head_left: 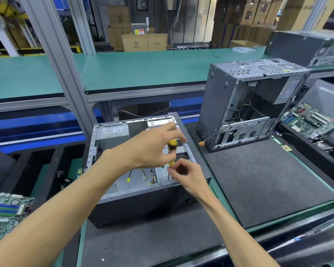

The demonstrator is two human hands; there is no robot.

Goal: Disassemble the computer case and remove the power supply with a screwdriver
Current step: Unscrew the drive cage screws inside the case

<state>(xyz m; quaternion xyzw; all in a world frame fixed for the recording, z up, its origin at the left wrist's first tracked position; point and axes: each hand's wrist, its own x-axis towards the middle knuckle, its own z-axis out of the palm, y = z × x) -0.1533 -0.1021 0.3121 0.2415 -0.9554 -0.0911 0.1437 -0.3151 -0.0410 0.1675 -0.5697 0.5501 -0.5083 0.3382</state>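
Two hands meet mid-frame over the open case (pixel 143 205) lying on the desk (pixel 258 189). Left hand (pixel 152 149) curls its fingers round the screwdriver (pixel 172 146) handle to turn it; right hand (pixel 187 173) pinches the shaft, likely steadying the tip. Power supply (pixel 112 134) sits at the case's upper-left corner.

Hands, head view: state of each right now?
Left hand: grips the screwdriver handle.
Right hand: fingertips pinched at the screwdriver's lower end; what they pinch cannot be told.

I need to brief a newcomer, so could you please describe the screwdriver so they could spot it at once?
Find the open dark grey computer case lying flat nearest the person. Above its interior, the left hand grips a yellow-and-black-handled screwdriver upright; nothing else there is bright yellow and stubby.
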